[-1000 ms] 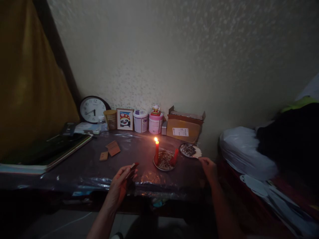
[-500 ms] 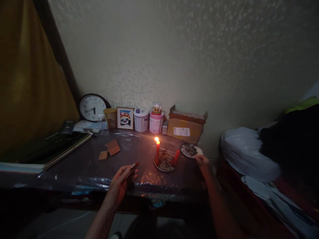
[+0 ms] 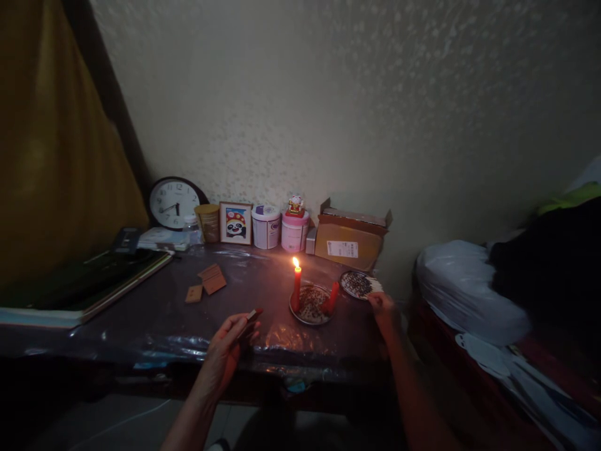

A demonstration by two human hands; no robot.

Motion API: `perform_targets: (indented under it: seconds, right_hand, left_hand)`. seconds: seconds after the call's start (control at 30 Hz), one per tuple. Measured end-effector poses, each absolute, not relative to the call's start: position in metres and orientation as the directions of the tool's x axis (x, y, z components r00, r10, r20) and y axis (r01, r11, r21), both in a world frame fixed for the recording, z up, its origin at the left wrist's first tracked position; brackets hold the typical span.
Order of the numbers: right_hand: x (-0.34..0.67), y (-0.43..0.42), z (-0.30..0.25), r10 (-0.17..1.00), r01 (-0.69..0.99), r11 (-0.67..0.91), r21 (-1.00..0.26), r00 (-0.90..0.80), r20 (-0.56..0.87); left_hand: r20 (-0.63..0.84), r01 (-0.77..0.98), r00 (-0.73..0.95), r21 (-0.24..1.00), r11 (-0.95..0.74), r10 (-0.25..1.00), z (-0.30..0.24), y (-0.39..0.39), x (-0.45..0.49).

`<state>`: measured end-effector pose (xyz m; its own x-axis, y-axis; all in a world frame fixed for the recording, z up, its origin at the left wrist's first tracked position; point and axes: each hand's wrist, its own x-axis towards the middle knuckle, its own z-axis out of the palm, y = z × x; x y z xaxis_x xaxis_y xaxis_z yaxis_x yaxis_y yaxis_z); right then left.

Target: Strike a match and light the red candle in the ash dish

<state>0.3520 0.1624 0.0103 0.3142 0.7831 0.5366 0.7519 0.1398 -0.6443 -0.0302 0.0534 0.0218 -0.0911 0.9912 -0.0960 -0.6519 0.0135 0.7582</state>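
My left hand [image 3: 230,338] is closed around a small flat piece with a dark red end [image 3: 255,314], held above the table's front part. At the right, the fingers of my right hand [image 3: 382,308] pinch at the pale ends of matchsticks [image 3: 375,285] lying on a small round plate [image 3: 342,285]; the exact grip is too small to see clearly. Between my hands stands a metal dish [image 3: 312,322] with dark specks in it. A lit red candle [image 3: 297,288] rises upright at its left side. A shorter, unlit red candle [image 3: 333,297] leans at its right.
Two brown cardboard pieces [image 3: 213,279] lie left of centre. Along the wall stand a clock [image 3: 174,203], a panda picture [image 3: 236,223], a white tin [image 3: 266,227], a pink tin [image 3: 295,233] bearing a figurine, and an opened carton [image 3: 350,244]. White bagged items [image 3: 464,288] are at right.
Both hands stay in nearly the same places. The right fingers shift very slightly at the plate's edge, and the candle flame looks taller.
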Motion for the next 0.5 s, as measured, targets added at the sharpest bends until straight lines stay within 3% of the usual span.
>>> perform_targets:
  seconds: [0.3, 0.37, 0.5]
  right_hand:
    - [0.284, 0.099, 0.055, 0.731, 0.738, 0.221, -0.637, 0.307, 0.609]
    - [0.251, 0.078, 0.059, 0.747, 0.653, 0.361, -0.666, 0.225, 0.626]
    - [0.19, 0.041, 0.053, 0.834, 0.532, 0.44, -0.724, 0.057, 0.549]
  left_hand:
    - [-0.073, -0.623, -0.001, 0.78, 0.057, 0.997, 0.021, 0.046, -0.02]
    - [-0.042, -0.584, 0.048, 0.81, 0.063, 0.998, 0.023, 0.042, -0.017]
    - [0.035, -0.418, 0.111, 0.908, 0.015, 0.993, 0.024, 0.034, -0.012]
